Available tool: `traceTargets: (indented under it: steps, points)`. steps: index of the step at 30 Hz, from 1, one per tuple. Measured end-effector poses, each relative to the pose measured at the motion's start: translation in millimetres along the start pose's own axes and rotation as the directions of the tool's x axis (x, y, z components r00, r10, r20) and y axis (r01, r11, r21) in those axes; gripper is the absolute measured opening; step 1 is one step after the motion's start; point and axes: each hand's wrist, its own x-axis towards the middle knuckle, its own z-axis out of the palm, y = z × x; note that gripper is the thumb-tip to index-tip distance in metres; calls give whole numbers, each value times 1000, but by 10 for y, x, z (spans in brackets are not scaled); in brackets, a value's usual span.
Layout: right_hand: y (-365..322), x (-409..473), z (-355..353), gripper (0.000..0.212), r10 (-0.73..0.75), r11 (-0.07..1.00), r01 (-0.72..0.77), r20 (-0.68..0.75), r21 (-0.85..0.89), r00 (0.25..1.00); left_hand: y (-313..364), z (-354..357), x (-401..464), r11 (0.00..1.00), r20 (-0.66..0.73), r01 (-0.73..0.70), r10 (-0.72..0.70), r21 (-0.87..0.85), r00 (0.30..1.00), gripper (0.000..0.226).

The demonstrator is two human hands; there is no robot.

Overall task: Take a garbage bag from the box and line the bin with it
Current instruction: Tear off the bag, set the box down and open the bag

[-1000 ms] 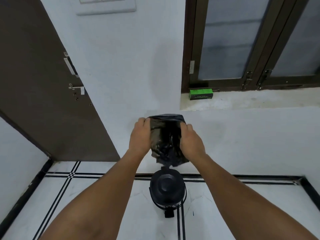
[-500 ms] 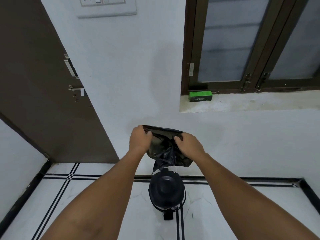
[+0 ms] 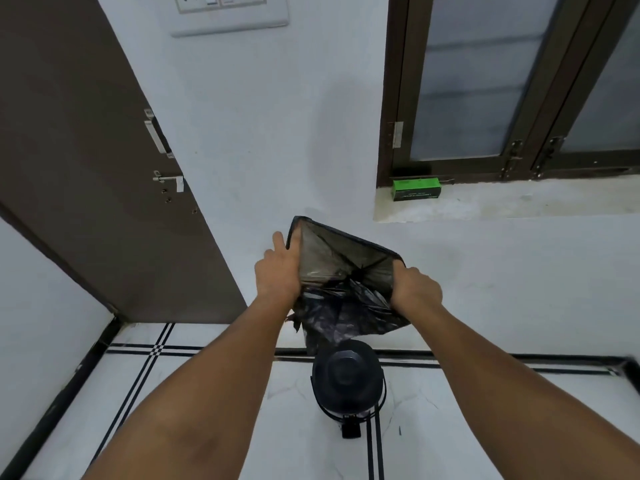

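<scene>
**Bag mouth held open above the bin**

Room, left to right: brown door (image 3: 79,161) at left with a metal latch (image 3: 168,179) on its edge. White wall (image 3: 263,140) in the middle, a switch plate (image 3: 228,10) high on it. Dark-framed window (image 3: 512,84) at right with frosted panes. Below it a pale ledge (image 3: 519,199); a green box (image 3: 416,189) sits on the ledge's left end, against the window frame. Floor (image 3: 221,410) is white tile with thin black stripe lines and a black skirting along the wall.

Black bin (image 3: 348,384) stands on the floor near the wall, lid closed, pedal facing the camera.

Grip: left hand (image 3: 278,270) holds the left edge of the black garbage bag (image 3: 346,299), fingers tucked inside the mouth, index finger sticking up straighter outside the rim. Right hand (image 3: 415,289) is clenched on the right edge of the bag, fingers curled round the plastic. The two hands are apart, so the bag mouth is stretched open between them, tilted higher on the left. The rest of the bag hangs crumpled below the hands, its lower end just above the bin lid; contact with the lid cannot be told. Bag is in the air, well apart from the box.
</scene>
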Motion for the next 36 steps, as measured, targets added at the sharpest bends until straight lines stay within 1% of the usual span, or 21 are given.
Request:
traceTargets:
  steps: [3, 5, 7, 8, 9, 10, 11, 13, 15, 17, 19, 21, 23, 24, 26, 28, 30, 32, 33, 35, 36]
  points:
    - [67, 19, -20, 48, 64, 997, -64, 22, -35, 998, -108, 28, 28, 997, -34, 10, -8, 79, 999, 124]
    - [78, 21, -16, 47, 90, 996, -89, 26, -27, 996, -141, 78, 21, 999, -45, 35, -33, 30, 998, 122]
    - [67, 30, 13, 46, 99, 993, -101, 30, 65, 995, -128, 137, 24, 980, -1, 102, -104, -172, 995, 111]
    - [50, 35, 32, 45, 92, 984, -95, 24, 148, 995, -106, 144, 36, 928, 47, 167, -160, -332, 986, 104]
    - [26, 35, 59, 45, 86, 969, -86, 9, 231, 996, -87, 158, 40, 845, 107, 244, -220, -476, 970, 97]
    - [-2, 30, 75, 44, 80, 954, -73, -14, 292, 997, -73, 178, 47, 773, 141, 295, -262, -562, 955, 92]
    - [-33, 28, 90, 46, 75, 945, -59, -38, 322, 996, -63, 191, 38, 742, 151, 302, -266, -598, 952, 88]
    - [-87, 22, 129, 59, 69, 955, -45, -72, 292, 995, -87, 213, -5, 782, 77, 200, -192, -591, 978, 73]
    - [-133, 4, 159, 68, 74, 975, -52, -95, 214, 993, -165, 242, -35, 880, -24, 13, -28, -474, 999, 55]
    - [-170, -14, 193, 57, 63, 992, -50, -115, 116, 991, -241, 276, -62, 947, -2, -190, 196, -259, 981, 38]
    - [-223, -46, 218, 41, 57, 998, -52, -127, 44, 990, -314, 319, -57, 958, 108, -268, 279, -104, 954, 22]
    - [-288, -79, 223, 34, 64, 998, -67, -129, -19, 990, -382, 365, -30, 975, 206, -224, 222, -16, 953, 19]
    - [-324, -99, 233, 13, 64, 991, -77, -119, -105, 991, -479, 441, 14, 995, 260, -100, 101, -14, 960, 30]
    - [-330, -102, 245, 11, 72, 985, -87, -102, -152, 992, -538, 479, 39, 999, 273, -31, 40, -39, 961, 34]
    - [-347, -106, 289, 30, 103, 966, -111, -46, -232, 994, -656, 547, 113, 986, 282, 125, -89, -112, 955, 36]
    - [-326, -109, 335, 36, 119, 963, -125, -39, -237, 992, -725, 597, 190, 934, 290, 284, -216, -216, 932, 35]
    - [-354, -99, 403, 40, 132, 967, -137, -36, -213, 991, -777, 649, 280, 855, 283, 385, -296, -347, 912, 32]
    - [-389, -105, 455, 40, 131, 975, -134, -28, -177, 991, -785, 690, 334, 785, 272, 407, -310, -467, 911, 32]
    - [-428, -106, 495, 39, 130, 981, -133, -32, -142, 991, -786, 717, 337, 773, 268, 385, -284, -504, 921, 30]
    - [-494, -113, 538, 32, 123, 992, -125, -55, -34, 991, -731, 735, 257, 808, 241, 265, -156, -526, 958, 31]
    - [-539, -108, 562, 28, 120, 993, -119, -62, 24, 991, -698, 761, 212, 836, 228, 185, -74, -517, 971, 38]
